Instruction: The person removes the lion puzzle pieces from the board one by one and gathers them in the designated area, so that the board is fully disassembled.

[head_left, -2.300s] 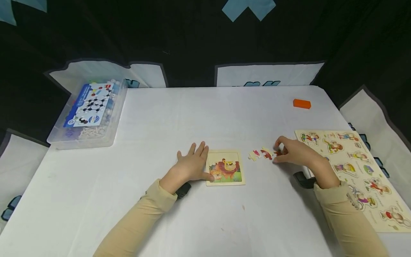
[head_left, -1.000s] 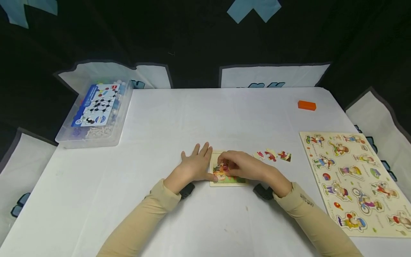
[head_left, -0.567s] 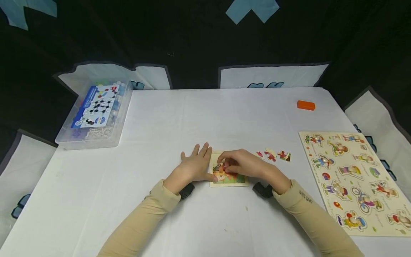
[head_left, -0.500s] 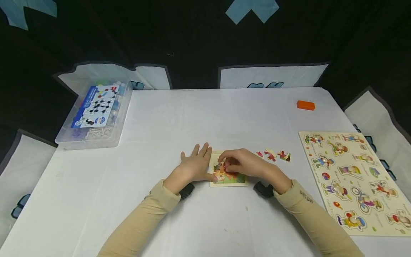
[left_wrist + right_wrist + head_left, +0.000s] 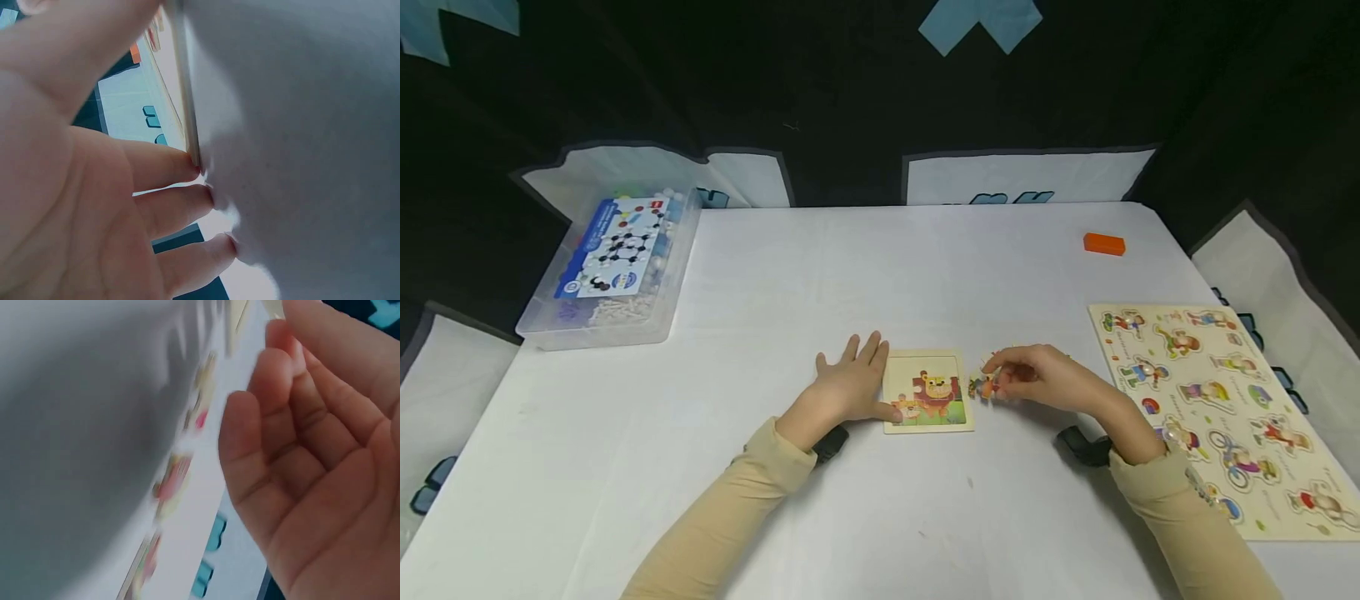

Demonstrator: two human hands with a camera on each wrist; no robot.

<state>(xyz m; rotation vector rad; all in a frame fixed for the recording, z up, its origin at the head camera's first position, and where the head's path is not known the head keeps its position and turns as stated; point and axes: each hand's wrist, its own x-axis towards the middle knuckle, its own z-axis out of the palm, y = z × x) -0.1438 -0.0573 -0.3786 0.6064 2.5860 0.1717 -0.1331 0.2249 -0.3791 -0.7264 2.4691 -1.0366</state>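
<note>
A small square jigsaw puzzle [image 5: 922, 356] with a lion picture in a pale wooden frame lies mid-table. My left hand [image 5: 846, 390] rests flat at its left side, fingers spread, the thumb over the lower left corner. Just right of the frame, my right hand [image 5: 1052, 379] pinches a colourful puzzle piece [image 5: 981, 387] between thumb and fingers. A pale gap shows in the picture left of the lion's head. Loose puzzle pieces, mostly hidden behind the right hand in the head view, lie in a row in the right wrist view, such as a red and yellow piece [image 5: 174, 481].
A large cream board [image 5: 1210, 392] with several figure pieces lies on the right. An orange block [image 5: 1104, 243] sits at the back right. A clear plastic box [image 5: 602, 333] with a molecule-model card stands at the back left. White cloth [image 5: 850, 275] covers the table.
My right hand went from the loose pieces to the puzzle, then moved back right holding a piece. The area left of the lion's head, filled earlier, now shows a gap. The left hand stayed put.
</note>
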